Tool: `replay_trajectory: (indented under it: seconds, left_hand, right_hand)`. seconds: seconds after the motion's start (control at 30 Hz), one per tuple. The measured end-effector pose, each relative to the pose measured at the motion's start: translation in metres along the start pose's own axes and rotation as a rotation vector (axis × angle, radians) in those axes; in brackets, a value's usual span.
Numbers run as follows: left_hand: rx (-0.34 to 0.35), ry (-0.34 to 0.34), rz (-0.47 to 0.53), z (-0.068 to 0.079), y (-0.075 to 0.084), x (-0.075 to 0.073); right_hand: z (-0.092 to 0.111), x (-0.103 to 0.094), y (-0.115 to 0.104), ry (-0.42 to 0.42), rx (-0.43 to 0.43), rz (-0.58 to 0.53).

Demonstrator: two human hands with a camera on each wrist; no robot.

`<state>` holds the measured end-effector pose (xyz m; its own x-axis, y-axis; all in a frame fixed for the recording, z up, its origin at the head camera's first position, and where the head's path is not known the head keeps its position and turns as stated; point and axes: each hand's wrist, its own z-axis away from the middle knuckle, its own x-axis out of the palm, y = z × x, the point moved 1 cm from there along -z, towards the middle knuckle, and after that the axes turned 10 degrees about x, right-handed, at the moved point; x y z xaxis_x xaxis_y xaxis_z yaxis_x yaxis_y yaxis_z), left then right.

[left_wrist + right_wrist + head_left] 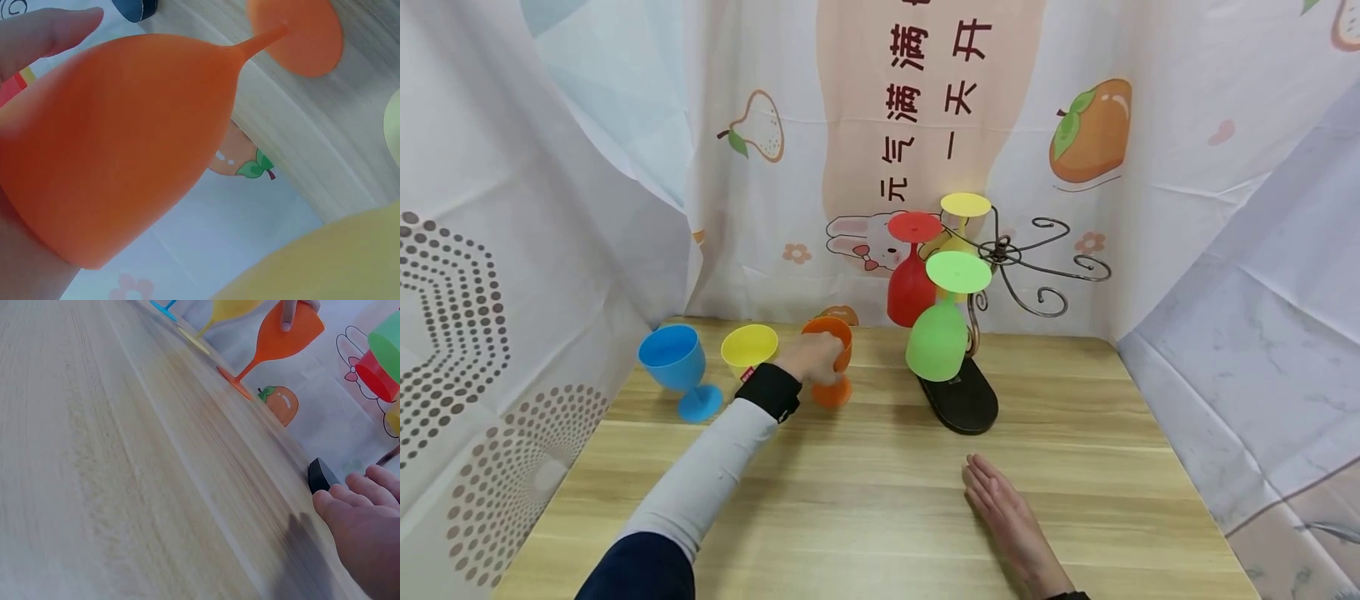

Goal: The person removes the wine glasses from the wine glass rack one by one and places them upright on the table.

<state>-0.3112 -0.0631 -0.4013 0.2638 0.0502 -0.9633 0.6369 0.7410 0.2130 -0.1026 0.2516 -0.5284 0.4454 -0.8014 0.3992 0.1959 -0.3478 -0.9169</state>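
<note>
My left hand [812,357] holds an orange plastic goblet [144,137] by the upper part of its bowl. In the right wrist view the goblet [284,334] stands upright, its round foot at the tabletop. To its left are a yellow goblet [750,346], partly behind my wrist, and a blue goblet [673,358]. My right hand [1006,521] lies low over the table's near right, fingers straight and together, holding nothing. Beyond it, red [912,287], green [938,342] and yellow [965,205] goblets hang upside down on a metal rack [1000,252].
The rack's black base [966,404] stands on the wooden table [850,517], toward the back. Several curled wire arms [1052,271] reach out to the right. Printed cloth [775,208] hangs behind the table and along both sides.
</note>
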Motion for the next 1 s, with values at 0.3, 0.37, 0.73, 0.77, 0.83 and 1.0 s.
replay_trajectory:
  seconds: [0.3, 0.37, 0.73, 0.77, 0.83, 1.0]
  left_hand:
    - [0.117, 0.226, -0.118, 0.013, 0.013, -0.024]
    - [0.151, 0.299, -0.146, 0.018, 0.021, -0.038]
    - [0.476, 0.475, -0.176, 0.017, 0.100, -0.138]
    - [0.499, 0.455, -0.178, 0.013, 0.106, -0.141]
    - [0.531, 0.407, -0.161, 0.004, 0.116, -0.143]
    - [0.555, 0.350, -0.189, -0.016, 0.131, -0.135]
  right_hand:
    - [-0.001, 0.002, 0.001, -0.010, 0.010, -0.011]
    - [-0.001, 0.002, 0.001, -0.016, 0.008, -0.014]
    - [0.000, 0.000, 0.000, 0.002, 0.012, 0.009]
    - [0.000, -0.001, -0.001, 0.007, 0.015, 0.013]
    - [0.000, -0.001, -0.001, 0.015, 0.020, 0.023]
    - [0.003, -0.002, -0.003, 0.039, 0.032, 0.027]
